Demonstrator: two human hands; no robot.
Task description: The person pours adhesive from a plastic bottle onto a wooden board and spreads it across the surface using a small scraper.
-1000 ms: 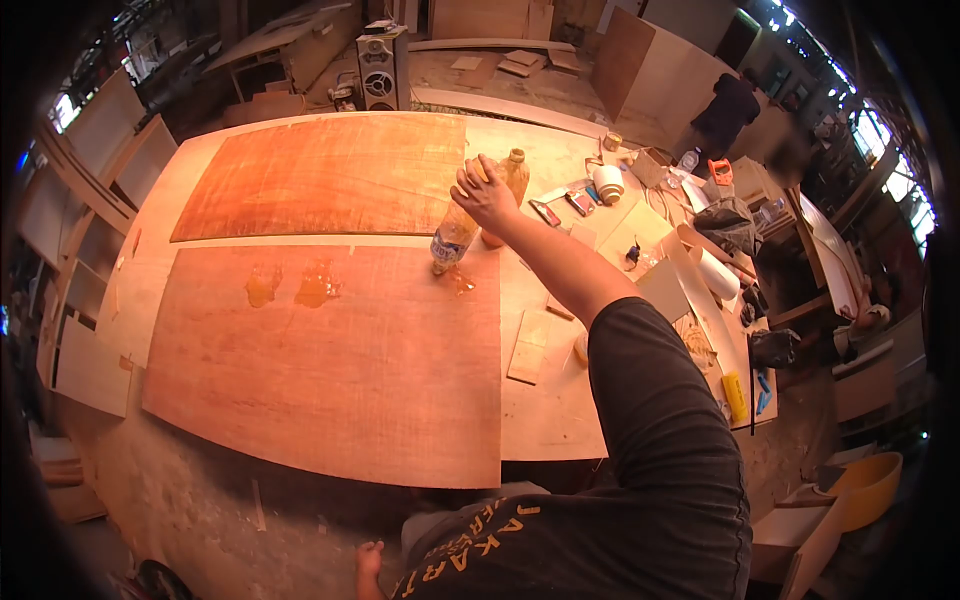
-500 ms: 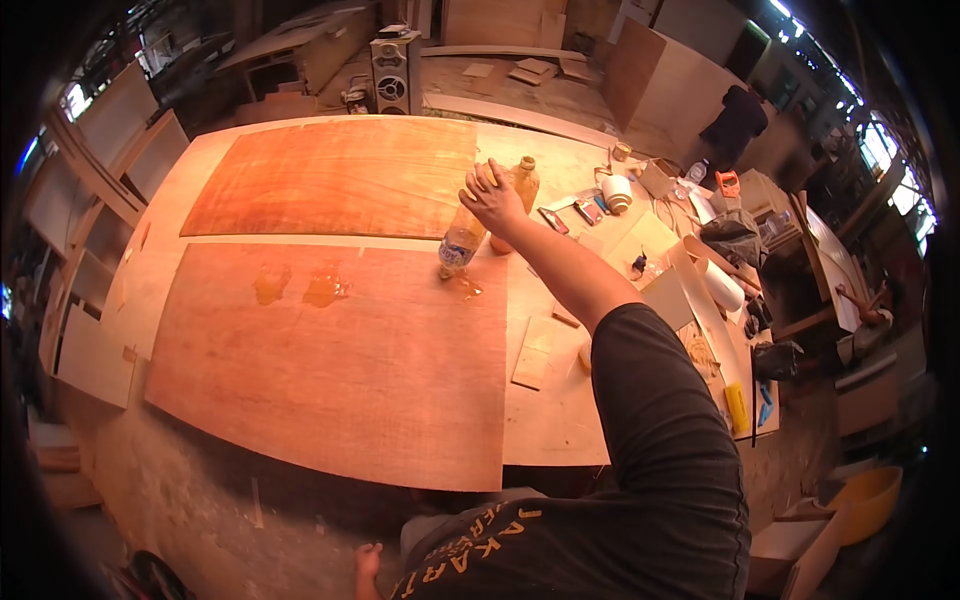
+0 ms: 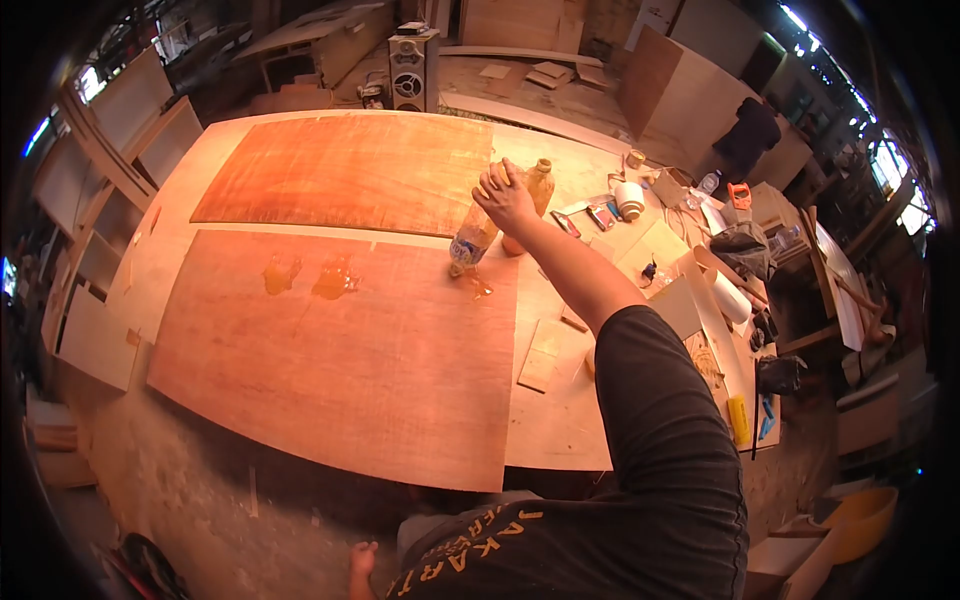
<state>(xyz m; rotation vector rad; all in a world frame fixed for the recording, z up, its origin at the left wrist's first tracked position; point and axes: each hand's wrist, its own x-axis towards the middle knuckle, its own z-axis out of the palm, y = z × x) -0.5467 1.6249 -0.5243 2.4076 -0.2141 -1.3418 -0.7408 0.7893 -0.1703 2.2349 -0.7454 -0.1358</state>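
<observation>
My right hand [image 3: 508,198] is wrapped round the upper part of a clear plastic bottle [image 3: 470,243], which is tilted with its lower-lying end just above the near wooden panel [image 3: 340,370]. A small wet patch [image 3: 481,288] lies beside that end, and two larger amber patches [image 3: 335,278] spread further left on the panel. Behind my hand stands a second bottle [image 3: 541,183] with amber contents. The far panel [image 3: 340,170] lies beyond a narrow gap. Low in the view, my left hand [image 3: 363,556] hangs off the table, its fingers curled, too small to make out anything in them.
On the table's right side are a white roll of tape [image 3: 629,200], small wood pieces [image 3: 541,355], a large white roll [image 3: 731,298] and a yellow tube [image 3: 739,419]. A speaker [image 3: 409,75] stands behind the table. A person [image 3: 749,132] is at the back right.
The view has shifted slightly, so the table's contents sit further right. My right hand still holds the tilted bottle in about the same place over the panel.
</observation>
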